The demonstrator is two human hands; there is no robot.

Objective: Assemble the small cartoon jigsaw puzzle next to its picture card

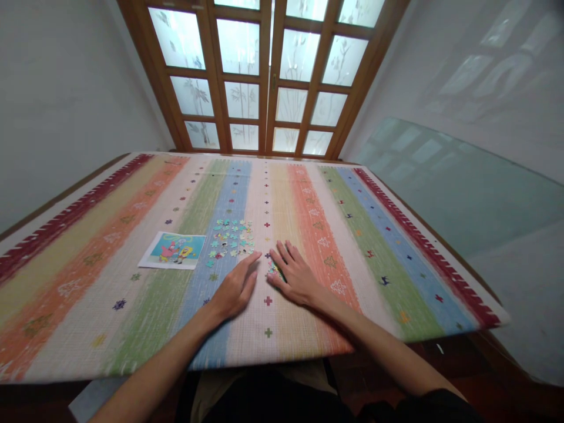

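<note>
Red, orange, green, yellow and blue stripes cover the table [152, 320], and both forearms come in over its near edge, the hands lying well inside it, closer to that edge than to the far one.

The step in hand seems to be moving small, loose puzzle pieces [235, 244] by the palm. It should go best with light, flat pressure and a slow slide, so that pieces neither flip nor stack, and with the cloth kept smooth.

The right hand [294, 275] lies palm down, its fingers reaching toward the far edge, moderately wide, its thumb side turned to the other hand. Whether anything is caught under the palm cannot be told. The left hand [235, 289] is turned partly on its side, fingers close together and aimed at the right hand, the thumb set a little apart; nothing shows between them, though the inner palm is hidden.

Toward the left edge from the hands lies a printed picture [176, 251], flat and face up. Between it and the left hand's fingertips the pieces are spread in a loose patch. Smallest is a little cluster of pieces [274, 269], partly covered by the right hand's fingers and thumb.
</note>
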